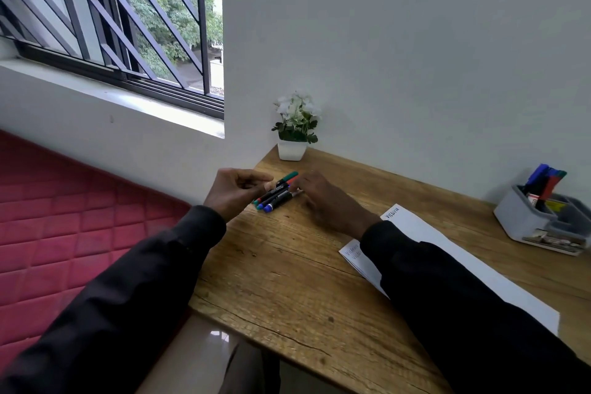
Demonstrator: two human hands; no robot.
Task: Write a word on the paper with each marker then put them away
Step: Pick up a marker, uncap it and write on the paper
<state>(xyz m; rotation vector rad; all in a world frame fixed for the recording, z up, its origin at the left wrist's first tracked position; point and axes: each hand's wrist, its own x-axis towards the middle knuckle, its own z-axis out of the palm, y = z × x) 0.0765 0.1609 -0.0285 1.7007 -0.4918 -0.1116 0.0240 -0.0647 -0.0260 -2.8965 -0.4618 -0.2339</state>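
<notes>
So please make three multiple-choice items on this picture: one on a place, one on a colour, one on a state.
1. Where is the plant?
A. far desk corner
B. on the paper
C. in the organizer

2. What colour is the organizer?
A. red
B. grey
C. green

3. How do the markers lie?
A. scattered on the paper
B. bunched between both hands
C. standing in the pot

Key: 1 A, it stands where the desk meets the wall; 2 B, its walls are grey; 3 B, they lie side by side between the left hand and right hand, away from the paper.

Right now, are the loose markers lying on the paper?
No, the markers lie on bare desk between both hands, left of the paper.
</notes>
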